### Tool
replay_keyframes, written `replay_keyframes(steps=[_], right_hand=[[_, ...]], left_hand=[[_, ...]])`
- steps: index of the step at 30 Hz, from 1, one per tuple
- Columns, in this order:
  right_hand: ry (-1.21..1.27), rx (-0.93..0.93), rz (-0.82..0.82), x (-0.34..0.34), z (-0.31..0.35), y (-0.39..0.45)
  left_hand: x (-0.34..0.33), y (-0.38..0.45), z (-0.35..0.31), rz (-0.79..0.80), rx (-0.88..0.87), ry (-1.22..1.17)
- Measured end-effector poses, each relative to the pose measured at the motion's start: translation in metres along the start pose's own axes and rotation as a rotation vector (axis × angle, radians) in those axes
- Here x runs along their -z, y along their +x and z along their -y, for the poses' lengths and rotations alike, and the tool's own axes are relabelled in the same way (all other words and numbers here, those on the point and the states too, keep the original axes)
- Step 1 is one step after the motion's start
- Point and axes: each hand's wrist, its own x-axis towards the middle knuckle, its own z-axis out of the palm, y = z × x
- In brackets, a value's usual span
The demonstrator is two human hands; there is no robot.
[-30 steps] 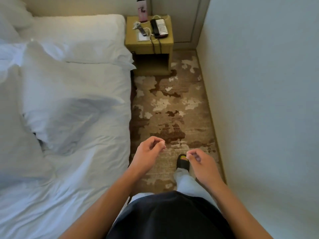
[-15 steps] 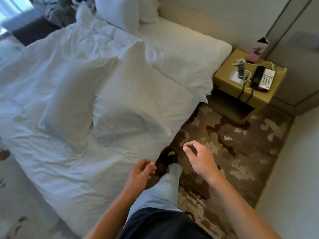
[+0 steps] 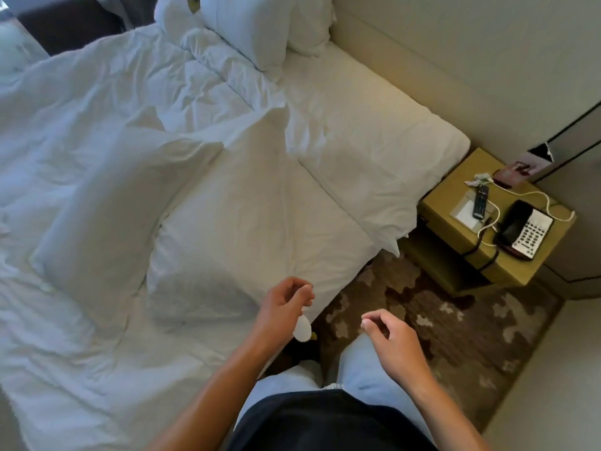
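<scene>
Moved over pillow (image 3: 253,222) corner: left hand (image 3: 286,304), fingers curled; right hand (image 3: 395,340) loose, empty.

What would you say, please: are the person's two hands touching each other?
Apart. The head view shows patterned carpet plainly between the left hand and the right hand.

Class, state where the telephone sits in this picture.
In the head view, the telephone sits at right on the bedside table, beside the remote control.
</scene>
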Motion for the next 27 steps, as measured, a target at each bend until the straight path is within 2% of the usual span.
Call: replay_keyframes(steps=[7,13,16,21,25,27], right_hand=[[-0.005,0.053,0.210,0.001,0.045,0.157],[-0.102,0.137,0.398,-0.033,0.098,0.307],[-0.187,0.154,0.480,-0.053,0.115,0.364],[-0.248,0.083,0.544,-0.091,0.129,0.423],[-0.106,-0.168,0.582,-0.126,0.132,0.442],[-0.040,-0.237,0.586,-0.144,0.130,0.441]], left_hand=[[0.021,0.092,-0.031,-0.194,0.112,0.082],[0.053,0.161,-0.046,-0.444,0.305,0.194],[0.063,0.202,-0.049,-0.517,0.376,0.284],[0.073,0.260,-0.046,-0.432,0.527,0.473],[0.080,0.289,-0.031,-0.349,0.645,0.526],[0.083,0.298,-0.022,-0.296,0.673,0.537]])
